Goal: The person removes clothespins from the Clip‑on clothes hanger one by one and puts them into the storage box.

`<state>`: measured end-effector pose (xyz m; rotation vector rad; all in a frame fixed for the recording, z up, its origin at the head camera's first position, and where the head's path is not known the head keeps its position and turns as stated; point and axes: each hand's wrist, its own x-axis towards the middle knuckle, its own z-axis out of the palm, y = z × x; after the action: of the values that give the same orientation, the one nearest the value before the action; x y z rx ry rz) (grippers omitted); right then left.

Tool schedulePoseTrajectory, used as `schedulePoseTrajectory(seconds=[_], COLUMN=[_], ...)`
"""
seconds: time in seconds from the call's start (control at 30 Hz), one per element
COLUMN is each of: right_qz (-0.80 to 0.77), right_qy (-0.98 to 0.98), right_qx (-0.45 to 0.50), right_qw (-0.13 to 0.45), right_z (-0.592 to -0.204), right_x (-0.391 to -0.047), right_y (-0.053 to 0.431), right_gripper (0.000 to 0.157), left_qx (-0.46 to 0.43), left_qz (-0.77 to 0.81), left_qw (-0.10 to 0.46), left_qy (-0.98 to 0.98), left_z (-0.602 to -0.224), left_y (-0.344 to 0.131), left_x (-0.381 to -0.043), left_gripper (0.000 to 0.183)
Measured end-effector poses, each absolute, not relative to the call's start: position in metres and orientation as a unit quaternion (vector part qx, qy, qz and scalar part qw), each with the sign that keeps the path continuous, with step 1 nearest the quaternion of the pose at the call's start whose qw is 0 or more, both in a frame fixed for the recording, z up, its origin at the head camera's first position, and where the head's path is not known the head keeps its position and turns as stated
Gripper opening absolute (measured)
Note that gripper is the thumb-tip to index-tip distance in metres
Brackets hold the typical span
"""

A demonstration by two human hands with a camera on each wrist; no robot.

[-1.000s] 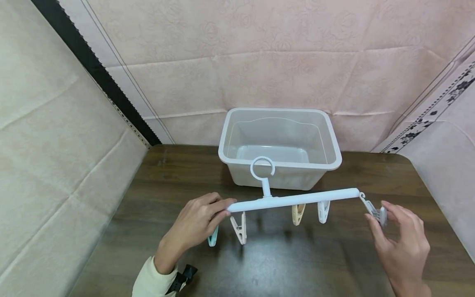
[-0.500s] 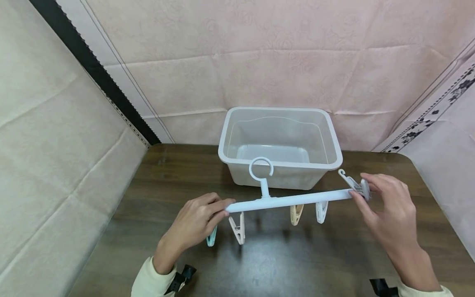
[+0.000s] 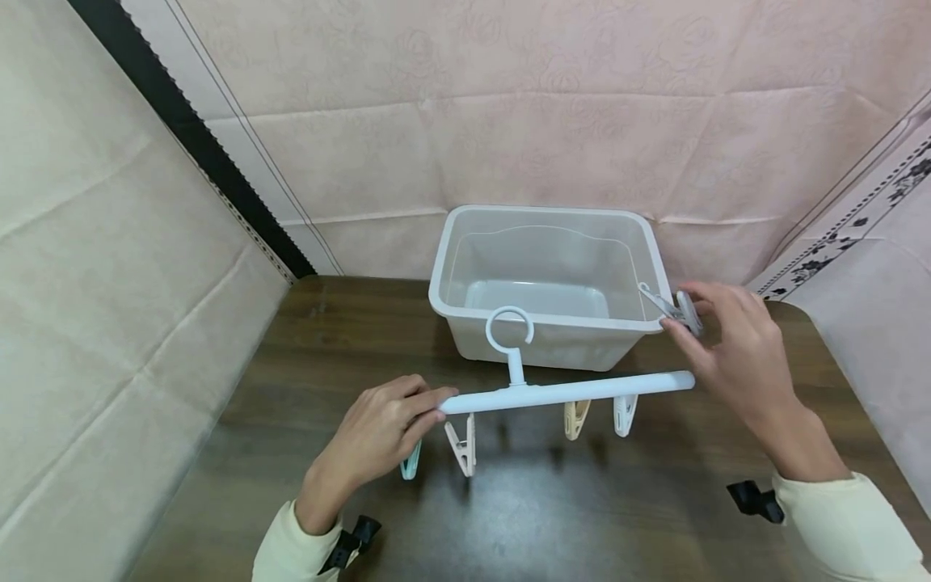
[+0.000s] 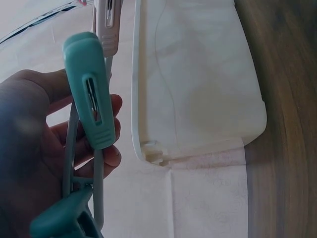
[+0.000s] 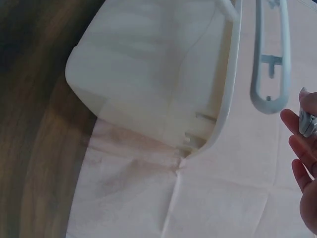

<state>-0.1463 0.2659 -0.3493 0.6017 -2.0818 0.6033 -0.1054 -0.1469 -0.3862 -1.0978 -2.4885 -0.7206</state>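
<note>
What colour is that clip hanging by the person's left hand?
The clip is teal green; the left wrist view shows it best.

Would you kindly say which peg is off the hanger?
The grey peg pinched in the right hand; the teal peg, pinkish peg, yellow peg and white peg hang from the hanger.

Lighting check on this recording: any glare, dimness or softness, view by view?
Head: bright overall, with glare on the brown table; left wrist: dim, the left hand mostly in shadow, the tub soft in detail; right wrist: also dim, darkest at upper left, the right hand cropped.
</note>
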Motion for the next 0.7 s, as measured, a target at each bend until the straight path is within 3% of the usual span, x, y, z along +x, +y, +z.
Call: schedulePoseTrajectory(seconds=[0.07,0.2,0.33,0.7], right_qz=[0.247,0.258,0.258,0.262], right_qy=[-0.841,-0.850,-0.873,-0.900], right_qx=[0.239,0.240,0.226,0.201], right_qw=[0.418,0.391,0.347,0.284], right_z=[-0.350,-0.349,-0.349,-0.362], right_x=[-0.155,-0.170,-0.184,-0.216], right_y=[0.265,0.263,0.258,0.255], right_gripper=[0.064,0.045,0.053,0.049], left_qx=[-0.384,-0.379,-0.375,-0.383], left_qz=[-0.251,-0.245,-0.237,-0.226], left_qw=[0.162,0.161,0.163,0.156], left_qy=[-0.874,-0.878,-0.881,-0.882], left_z=[-0.386,-0.386,-0.384,-0.383], left_y=[-0.148,-0.151,-0.154,-0.155], left_x=[-0.105,-0.105,-0.105,-0.102], left_gripper=[0.027,0.028,0.028,0.027])
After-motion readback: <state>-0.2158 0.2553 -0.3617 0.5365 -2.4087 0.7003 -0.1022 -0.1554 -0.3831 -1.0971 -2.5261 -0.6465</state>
